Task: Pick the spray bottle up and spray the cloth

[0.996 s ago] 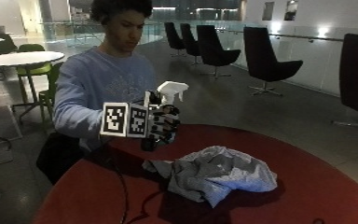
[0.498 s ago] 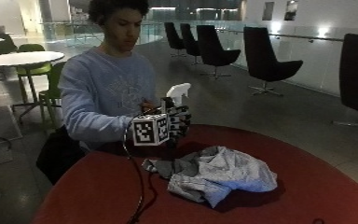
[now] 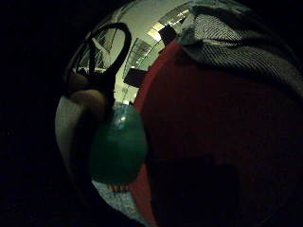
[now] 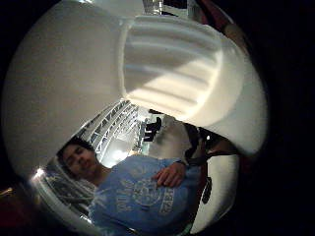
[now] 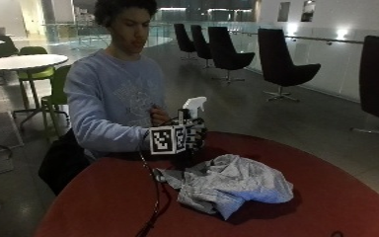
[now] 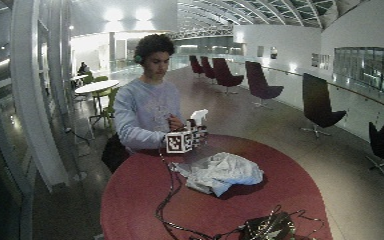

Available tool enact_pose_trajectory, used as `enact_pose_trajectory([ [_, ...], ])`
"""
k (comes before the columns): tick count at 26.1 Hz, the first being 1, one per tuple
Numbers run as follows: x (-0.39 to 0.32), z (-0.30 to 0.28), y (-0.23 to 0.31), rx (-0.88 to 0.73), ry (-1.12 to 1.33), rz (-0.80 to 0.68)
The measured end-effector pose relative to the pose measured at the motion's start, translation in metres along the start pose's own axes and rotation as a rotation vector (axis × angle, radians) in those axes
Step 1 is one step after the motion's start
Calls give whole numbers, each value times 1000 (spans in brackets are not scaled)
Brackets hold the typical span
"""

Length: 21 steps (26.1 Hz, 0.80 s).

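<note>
Gloved right hand (image 5: 193,139) grips spray bottle (image 5: 193,104) just behind crumpled cloth (image 5: 232,182)

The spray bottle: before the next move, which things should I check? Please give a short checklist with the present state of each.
1. Gloved right hand has its grip around the spray bottle: ok, fingers curl around the body under the white head.
2. Bottle upright: ok in the outside view.
3. Nozzle points at the cloth: cannot tell; the head's direction is unclear.
4. Cloth within range: ok, it lies crumpled on the red table just beside the hand.
5. Finger on the trigger: cannot tell, the trigger is hidden.
6. Bare hand out of the spray path: ok, it stays near the person's chest.
</note>
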<state>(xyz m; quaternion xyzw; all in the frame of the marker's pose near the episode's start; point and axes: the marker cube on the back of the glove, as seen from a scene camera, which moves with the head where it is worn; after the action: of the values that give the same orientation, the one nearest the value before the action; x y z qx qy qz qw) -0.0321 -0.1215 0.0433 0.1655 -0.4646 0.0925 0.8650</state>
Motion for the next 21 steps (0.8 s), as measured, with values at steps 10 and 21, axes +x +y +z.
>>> enact_pose_trajectory([
  [10, 5, 0, 4, -22, 29, -2],
  [21, 5, -84, 52, 20, 230, -15],
])
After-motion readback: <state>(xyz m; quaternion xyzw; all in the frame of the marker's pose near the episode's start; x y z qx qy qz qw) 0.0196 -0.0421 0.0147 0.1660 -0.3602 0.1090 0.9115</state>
